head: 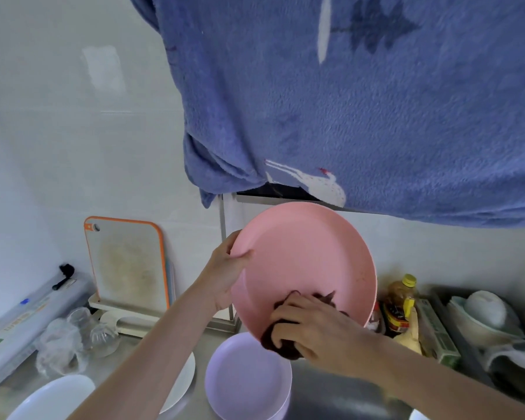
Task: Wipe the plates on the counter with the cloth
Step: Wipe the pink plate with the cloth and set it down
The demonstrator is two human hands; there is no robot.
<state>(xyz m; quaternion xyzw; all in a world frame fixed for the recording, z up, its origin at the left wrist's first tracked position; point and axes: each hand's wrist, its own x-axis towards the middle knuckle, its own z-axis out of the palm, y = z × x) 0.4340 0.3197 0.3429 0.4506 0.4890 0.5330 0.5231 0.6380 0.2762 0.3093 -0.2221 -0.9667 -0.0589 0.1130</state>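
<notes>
Pink plate [309,256], raised and tilted above the counter [340,389], its inner face turned toward the camera. The left hand [225,268] grips the plate's left rim, thumb curled over the front edge and fingers wrapped behind. The right hand [315,325] is closed around a bunched dark maroon cloth [278,338], pressing it against the plate's lower inside near the bottom rim. Directly below sits a lilac plate [246,377] on the counter, with white plates [55,398] to its left, one partly hidden under the left forearm. Behind them an orange-edged cutting board [128,262] leans upright against the white wall, with clear glasses [82,334] and a long wrap box [28,322] nearby. To the right stand an oil bottle [402,301] and a rack holding white bowls [485,310]. A blue fleece towel [361,101] hangs overhead, filling the upper right.
</notes>
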